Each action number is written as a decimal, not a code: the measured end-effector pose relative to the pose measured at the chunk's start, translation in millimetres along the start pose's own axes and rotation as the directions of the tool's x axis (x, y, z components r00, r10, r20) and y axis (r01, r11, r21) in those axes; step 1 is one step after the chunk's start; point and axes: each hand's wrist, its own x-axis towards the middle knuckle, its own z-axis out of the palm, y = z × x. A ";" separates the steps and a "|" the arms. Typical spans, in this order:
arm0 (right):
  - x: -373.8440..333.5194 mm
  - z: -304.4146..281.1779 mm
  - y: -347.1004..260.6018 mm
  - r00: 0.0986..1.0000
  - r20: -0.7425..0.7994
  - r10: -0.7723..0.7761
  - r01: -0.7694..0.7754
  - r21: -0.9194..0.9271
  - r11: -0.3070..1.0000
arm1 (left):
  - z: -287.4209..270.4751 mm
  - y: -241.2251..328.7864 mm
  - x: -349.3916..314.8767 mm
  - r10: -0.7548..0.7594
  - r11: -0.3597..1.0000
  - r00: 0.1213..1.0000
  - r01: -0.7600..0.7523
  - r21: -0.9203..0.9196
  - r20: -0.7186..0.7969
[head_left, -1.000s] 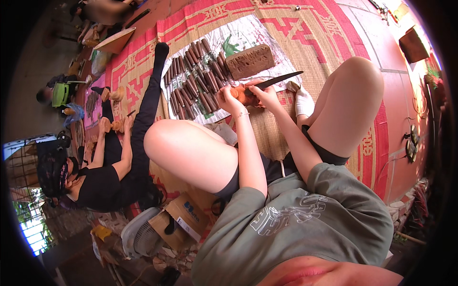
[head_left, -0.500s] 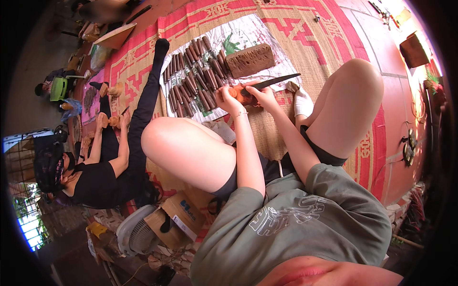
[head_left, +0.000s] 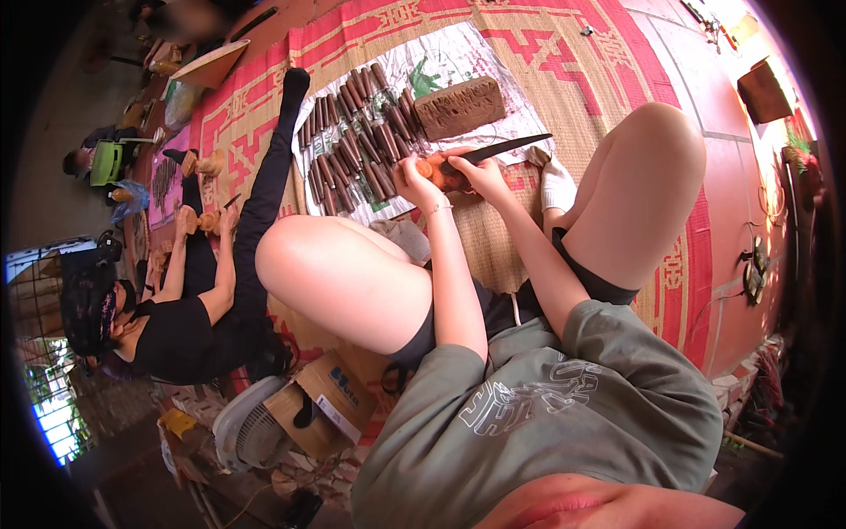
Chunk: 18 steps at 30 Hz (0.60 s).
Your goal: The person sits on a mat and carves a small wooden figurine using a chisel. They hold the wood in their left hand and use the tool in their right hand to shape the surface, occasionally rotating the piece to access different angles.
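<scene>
My left hand [head_left: 414, 182] is closed around one end of an orange-brown carved wooden piece [head_left: 453, 180], held low between my knees. My right hand [head_left: 480, 179] grips a dark, flat, tapered tool [head_left: 511, 148], its blade pointing to the far right; whether it is a file or a knife I cannot tell. The tool's near end lies against the wooden piece, partly hidden by my fingers. Just beyond my hands, several wooden-handled carving tools [head_left: 357, 145] lie in rows on a white sheet [head_left: 449, 55]. A rough brown block [head_left: 460, 108] rests on the sheet beside them.
A red and tan woven mat [head_left: 582, 97] lies under everything. To the left, another person [head_left: 181, 339] sits holding a light wooden piece [head_left: 210, 222] and a tool. Behind my left side stand a cardboard box [head_left: 322, 401] and a grey fan [head_left: 251, 423].
The view has shifted slightly. Both hands keep the same hold on the wooden piece and the dark tool, with little visible movement.
</scene>
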 end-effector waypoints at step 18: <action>-6.7 -1.7 -7.9 0.998 -0.017 0.056 -0.056 -0.022 0.998 | 2.6 3.6 -3.0 0.028 0.999 1.000 -0.028 0.032 -0.014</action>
